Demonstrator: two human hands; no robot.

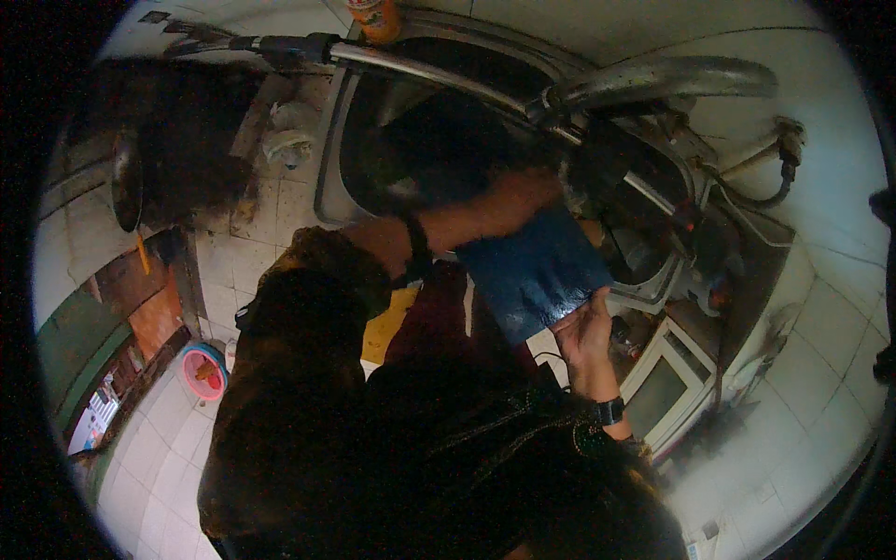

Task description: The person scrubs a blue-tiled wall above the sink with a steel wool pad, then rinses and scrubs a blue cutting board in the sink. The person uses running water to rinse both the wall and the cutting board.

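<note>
My right hand (586, 327) grips the lower right corner of a flat dark-blue panel (535, 269), whose surface shines as if wet. The panel is tilted in front of the steel sink (329, 168). My left arm, with a dark band at the wrist, reaches across above the panel. My left hand (542, 185) is blurred by the panel's upper edge, so I cannot tell whether it holds anything. A large dark object (451, 136) lies in the left basin. In the right basin, partly hidden, is a clear container (633, 248).
A metal tube (427, 73) spans the sink, and a thick grey pipe (672, 78) curves beside it. An orange bottle (378, 22) stands behind the rim. Left are a plastic bag (287, 136) and a pan (127, 182). A white-framed cabinet door (661, 385) is below right.
</note>
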